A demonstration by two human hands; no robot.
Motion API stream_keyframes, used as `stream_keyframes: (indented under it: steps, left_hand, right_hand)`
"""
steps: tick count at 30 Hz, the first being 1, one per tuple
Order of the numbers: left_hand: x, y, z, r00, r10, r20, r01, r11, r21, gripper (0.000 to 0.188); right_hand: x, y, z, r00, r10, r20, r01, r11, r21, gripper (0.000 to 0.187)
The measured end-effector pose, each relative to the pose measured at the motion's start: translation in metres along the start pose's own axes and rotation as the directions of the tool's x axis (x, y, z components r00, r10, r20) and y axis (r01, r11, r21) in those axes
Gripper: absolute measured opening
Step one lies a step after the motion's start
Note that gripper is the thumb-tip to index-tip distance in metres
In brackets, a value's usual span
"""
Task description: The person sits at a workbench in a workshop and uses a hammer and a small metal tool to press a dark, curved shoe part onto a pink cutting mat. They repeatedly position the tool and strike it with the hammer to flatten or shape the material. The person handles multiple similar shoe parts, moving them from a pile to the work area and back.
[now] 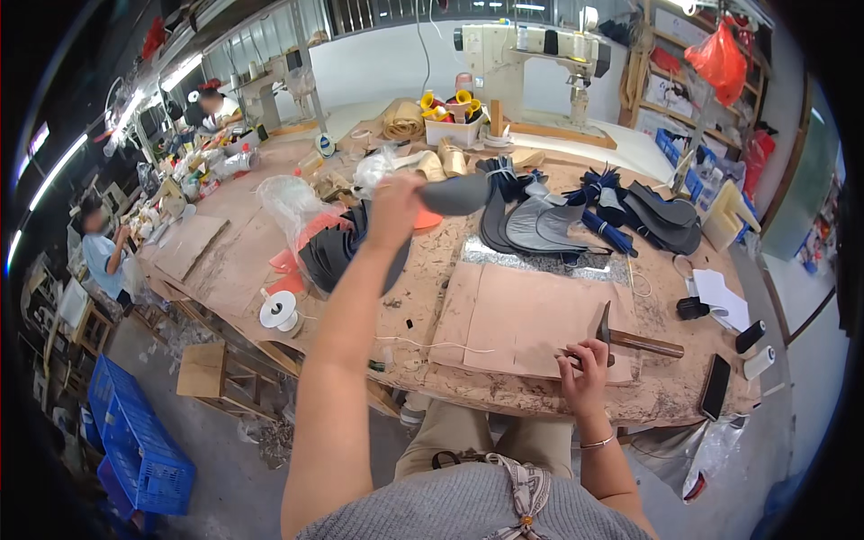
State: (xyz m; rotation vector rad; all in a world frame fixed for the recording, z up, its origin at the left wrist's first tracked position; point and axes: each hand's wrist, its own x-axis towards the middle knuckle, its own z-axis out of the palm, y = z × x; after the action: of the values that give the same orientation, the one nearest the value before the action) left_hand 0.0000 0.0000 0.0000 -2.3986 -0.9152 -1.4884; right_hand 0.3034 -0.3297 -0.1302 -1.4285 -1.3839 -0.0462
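My left hand (394, 214), somewhat blurred, reaches across the table and grips the end of a dark grey, rounded flat piece (454, 194). Below that arm lies a stack of similar dark grey curved pieces (333, 256), partly hidden by the forearm. Near the front edge, my right hand (587, 362) rests over a tan board (513, 315) with its fingers closed around a small dark tool, mostly covered. Just beside it lies a hammer (646, 343) with a wooden handle. Bundled grey and navy curved pieces (544, 220) are past the board.
A white spool (281, 310) stands at the left table edge. On the right are a phone (715, 387), thread cones (759, 363) and white paper (720, 297). A sewing machine (540, 67) stands at the back. Blue crates (135, 441) and a wooden stool (202, 371) are at lower left.
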Motion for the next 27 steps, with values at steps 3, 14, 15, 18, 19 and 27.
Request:
stream_keyframes:
  steps: [3,14,15,18,19,27]
  left_hand:
    - [-0.036,-0.049,-0.018,0.996,0.000,0.093,-0.013,0.991,0.137,0.022]
    - [-0.070,-0.004,0.026,0.968,0.111,0.225,-0.138,0.984,0.110,0.026]
    - [-0.061,0.015,0.056,0.946,0.184,0.266,-0.190,0.982,-0.001,0.027]
    - [-0.040,0.081,0.144,0.922,0.235,0.307,-0.150,0.950,-0.275,0.024]
    - [-0.038,0.087,0.176,0.923,0.272,0.271,-0.183,0.933,-0.311,0.023]
    - [-0.011,0.196,0.302,0.853,-0.011,0.521,0.127,0.974,-0.187,0.031]
  right_hand:
    - [-0.002,-0.001,0.003,1.000,-0.006,-0.009,0.006,1.000,-0.009,0.025]
    - [0.013,-0.010,0.011,0.991,-0.075,0.108,0.110,0.923,-0.369,0.031]
    - [0.012,-0.008,0.011,0.991,-0.083,0.101,0.116,0.914,-0.390,0.032]
    - [0.010,-0.007,0.009,0.992,-0.087,0.095,0.117,0.914,-0.388,0.033]
    - [0.011,-0.009,0.011,0.989,-0.106,0.099,0.136,0.915,-0.380,0.033]
    - [0.009,-0.002,0.009,0.978,-0.144,0.150,0.193,0.895,-0.401,0.023]
